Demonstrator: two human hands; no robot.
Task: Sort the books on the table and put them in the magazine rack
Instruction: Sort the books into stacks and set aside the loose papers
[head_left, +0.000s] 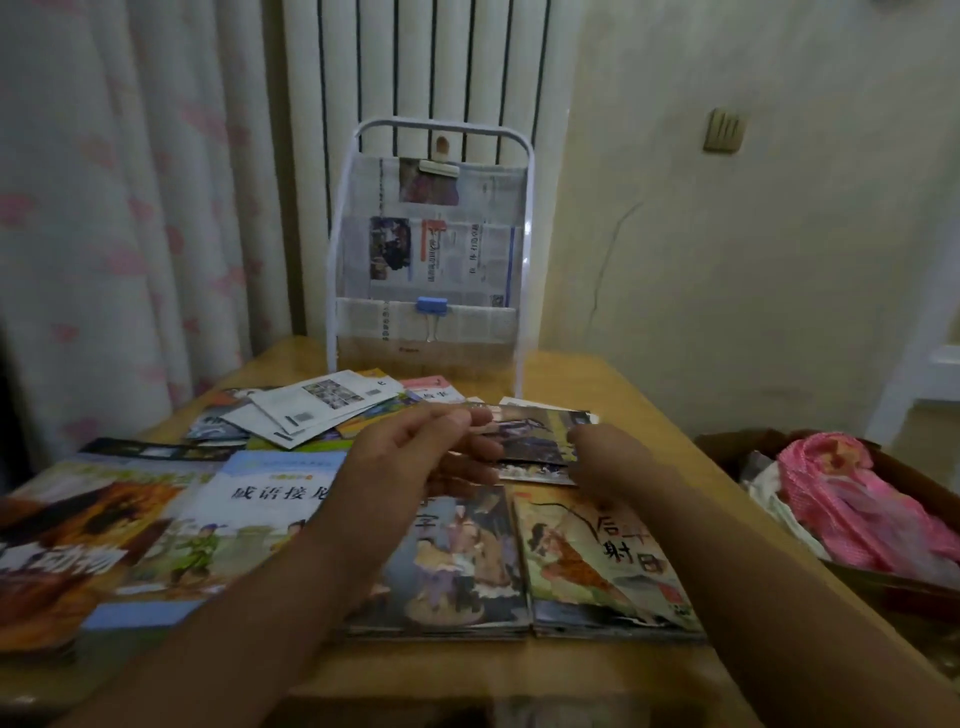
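The magazine rack (429, 260) has a white frame and pockets lined with grey newsprint; a blue binder clip (432, 305) sits on its lowest pocket. In front of it, on the tan wooden tabletop (649, 410), lie a light-blue-covered book (244, 519) and an orange-brown one (57, 551). Left of the rack hangs a white curtain (130, 208) with pink blotches.

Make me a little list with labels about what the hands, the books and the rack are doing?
left hand: pinching the edge of a thin picture book
right hand: at that book's other side, grip unclear
books: spread over the wooden table
magazine rack: upright at the far edge, pockets holding newspaper, two clips on it
box: to the right, pink cloth inside
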